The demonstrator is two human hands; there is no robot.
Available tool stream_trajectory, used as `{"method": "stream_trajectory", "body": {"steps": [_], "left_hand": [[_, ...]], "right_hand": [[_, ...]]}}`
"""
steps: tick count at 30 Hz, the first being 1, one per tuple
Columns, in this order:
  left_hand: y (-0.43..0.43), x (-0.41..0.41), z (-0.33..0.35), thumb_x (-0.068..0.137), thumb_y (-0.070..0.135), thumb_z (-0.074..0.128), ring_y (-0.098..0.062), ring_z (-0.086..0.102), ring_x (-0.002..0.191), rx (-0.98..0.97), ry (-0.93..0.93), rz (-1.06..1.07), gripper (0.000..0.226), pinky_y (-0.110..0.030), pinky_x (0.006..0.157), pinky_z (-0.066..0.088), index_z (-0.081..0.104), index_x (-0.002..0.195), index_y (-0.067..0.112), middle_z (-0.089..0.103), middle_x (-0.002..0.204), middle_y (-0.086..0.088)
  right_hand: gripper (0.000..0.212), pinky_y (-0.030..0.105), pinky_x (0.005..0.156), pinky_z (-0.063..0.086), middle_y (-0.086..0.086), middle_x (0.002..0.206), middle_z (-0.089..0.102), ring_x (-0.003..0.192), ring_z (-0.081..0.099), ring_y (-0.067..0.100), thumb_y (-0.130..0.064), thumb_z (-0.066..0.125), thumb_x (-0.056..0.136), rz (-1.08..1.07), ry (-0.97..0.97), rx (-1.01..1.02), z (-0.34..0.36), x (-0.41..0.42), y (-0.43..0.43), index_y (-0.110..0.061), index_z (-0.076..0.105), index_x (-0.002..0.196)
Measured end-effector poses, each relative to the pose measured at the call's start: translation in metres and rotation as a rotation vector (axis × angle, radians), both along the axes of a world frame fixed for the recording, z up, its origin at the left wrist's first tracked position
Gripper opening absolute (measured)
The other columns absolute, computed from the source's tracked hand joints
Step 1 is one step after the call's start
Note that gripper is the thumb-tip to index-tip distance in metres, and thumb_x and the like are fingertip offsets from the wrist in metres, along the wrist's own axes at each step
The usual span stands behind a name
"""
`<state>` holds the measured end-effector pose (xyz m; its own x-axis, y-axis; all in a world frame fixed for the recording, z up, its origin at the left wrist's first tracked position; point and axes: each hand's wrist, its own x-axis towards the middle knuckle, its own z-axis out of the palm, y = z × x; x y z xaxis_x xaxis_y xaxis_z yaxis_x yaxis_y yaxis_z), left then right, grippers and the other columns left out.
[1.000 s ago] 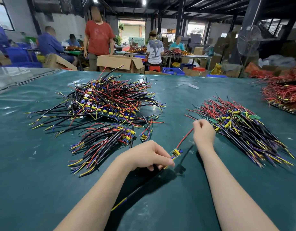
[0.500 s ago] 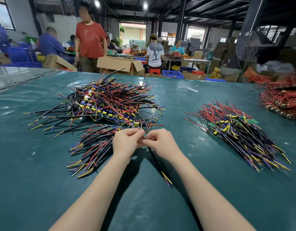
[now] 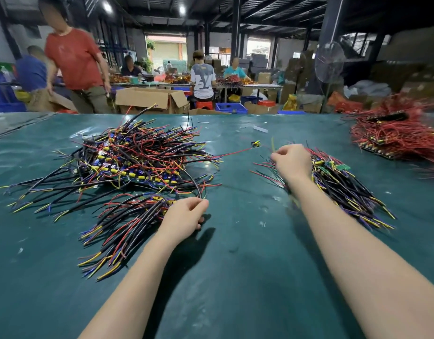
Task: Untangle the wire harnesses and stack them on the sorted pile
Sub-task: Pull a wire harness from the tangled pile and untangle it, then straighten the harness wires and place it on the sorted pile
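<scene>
A big tangled heap of wire harnesses [image 3: 137, 160] lies at the middle left of the green table. In front of it sits a smaller bundle [image 3: 123, 226]. The sorted pile [image 3: 345, 189] lies to the right. My left hand [image 3: 186, 215] is beside the smaller bundle and pinches the end of a black wire [image 3: 195, 183] that arcs back into the heap. My right hand [image 3: 293, 162] hovers over the near-left end of the sorted pile, fingers curled round a blurred wire harness. A red wire with a small yellow part [image 3: 255, 143] hangs in the air between heap and right hand.
A heap of red wires on boards [image 3: 394, 135] lies at the far right. The green table cover [image 3: 235, 253] stretches bare between my forearms. A person in a red shirt [image 3: 74, 67] stands behind the table's far left; cardboard boxes [image 3: 147, 99] and other workers are beyond.
My hands were together at the front of the tangled heap. My right hand has swung right to the sorted pile with a harness; my left hand stays by the smaller bundle.
</scene>
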<state>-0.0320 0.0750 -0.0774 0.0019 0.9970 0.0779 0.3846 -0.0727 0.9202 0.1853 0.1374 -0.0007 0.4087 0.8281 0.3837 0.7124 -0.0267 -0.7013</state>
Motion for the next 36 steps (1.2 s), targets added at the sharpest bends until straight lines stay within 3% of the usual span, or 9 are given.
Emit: {"method": "stream_trajectory", "body": {"steps": [3, 5, 8, 10, 20, 25, 30, 32, 36], "left_hand": [[0.000, 0.000, 0.004, 0.093, 0.028, 0.051, -0.021, 0.063, 0.074, 0.011, 0.045, 0.011, 0.013, -0.035, 0.077, 0.054, 0.062, 0.088, 0.022, 0.063, 0.080, -0.001], [0.000, -0.001, 0.005, 0.093, 0.028, 0.051, -0.022, 0.064, 0.075, 0.017, 0.065, 0.015, 0.012, -0.039, 0.081, 0.055, 0.061, 0.086, 0.025, 0.064, 0.079, 0.002], [-0.004, 0.001, 0.005, 0.091, 0.027, 0.053, -0.021, 0.064, 0.075, 0.015, 0.059, 0.005, 0.017, -0.041, 0.082, 0.055, 0.059, 0.077, 0.032, 0.064, 0.078, 0.003], [-0.004, 0.001, 0.006, 0.090, 0.026, 0.054, -0.022, 0.064, 0.075, 0.015, 0.072, 0.001, 0.019, -0.040, 0.081, 0.055, 0.058, 0.074, 0.035, 0.064, 0.077, 0.003], [-0.004, 0.002, 0.009, 0.089, 0.021, 0.056, -0.018, 0.063, 0.071, 0.024, 0.110, -0.013, 0.019, -0.040, 0.080, 0.055, 0.059, 0.076, 0.034, 0.064, 0.074, 0.007], [-0.002, 0.000, 0.009, 0.087, 0.020, 0.057, -0.018, 0.063, 0.074, 0.044, 0.178, -0.004, 0.012, -0.037, 0.081, 0.054, 0.063, 0.081, 0.029, 0.064, 0.073, 0.010], [-0.005, -0.004, 0.011, 0.083, 0.013, 0.059, -0.013, 0.060, 0.075, 0.285, 0.402, 0.141, 0.016, -0.022, 0.072, 0.042, 0.073, 0.090, 0.019, 0.071, 0.085, 0.005], [-0.004, -0.011, 0.014, 0.080, 0.013, 0.060, -0.019, 0.060, 0.091, 0.400, 0.492, 0.275, 0.022, -0.026, 0.078, 0.041, 0.071, 0.097, 0.020, 0.070, 0.093, 0.005], [-0.002, -0.020, 0.013, 0.084, 0.031, 0.056, -0.021, 0.040, 0.120, 0.231, 0.919, 0.254, 0.036, -0.033, 0.093, 0.031, 0.058, 0.121, 0.032, 0.053, 0.125, 0.009]], "right_hand": [[0.021, 0.034, 0.080, 0.046, 0.020, 0.106, 0.066, 0.102, 0.059, 0.036, -0.019, 0.058, 0.088, -0.202, 0.042, 0.002, 0.015, 0.034, 0.010, -0.004, 0.069, 0.099], [0.022, 0.038, 0.083, 0.047, 0.023, 0.112, 0.063, 0.106, 0.058, 0.038, -0.014, 0.054, 0.090, -0.311, -0.059, -0.080, 0.006, 0.050, 0.009, -0.001, 0.064, 0.105], [0.026, 0.039, 0.084, 0.046, 0.022, 0.118, 0.060, 0.109, 0.057, 0.039, -0.001, 0.047, 0.087, -0.317, -0.392, -0.349, -0.023, 0.067, -0.005, 0.001, 0.060, 0.110], [0.029, 0.038, 0.083, 0.046, 0.020, 0.119, 0.059, 0.109, 0.057, 0.038, 0.002, 0.044, 0.085, -0.311, -0.511, -0.454, -0.035, 0.075, -0.010, -0.001, 0.060, 0.110], [0.028, 0.032, 0.077, 0.042, 0.017, 0.119, 0.059, 0.108, 0.057, 0.035, 0.000, 0.045, 0.087, -0.325, -0.679, -0.496, -0.028, 0.083, -0.006, -0.005, 0.063, 0.108], [0.031, 0.039, 0.082, 0.045, 0.022, 0.131, 0.038, 0.103, 0.058, 0.040, -0.002, 0.047, 0.088, -0.271, -0.537, -0.349, -0.028, 0.059, -0.005, -0.001, 0.052, 0.119], [0.036, 0.036, 0.087, 0.042, 0.016, 0.121, 0.051, 0.105, 0.055, 0.034, -0.003, 0.046, 0.084, 0.102, -0.156, -0.083, -0.040, -0.036, -0.018, -0.010, 0.059, 0.116], [0.031, 0.033, 0.087, 0.042, 0.014, 0.113, 0.058, 0.104, 0.055, 0.031, -0.004, 0.048, 0.084, 0.268, -0.089, -0.064, -0.052, -0.074, -0.032, -0.014, 0.065, 0.107], [0.030, 0.032, 0.082, 0.042, 0.008, 0.113, 0.061, 0.106, 0.055, 0.029, -0.010, 0.046, 0.085, 0.430, -0.215, -0.157, -0.071, -0.112, -0.046, -0.019, 0.064, 0.107]]}}
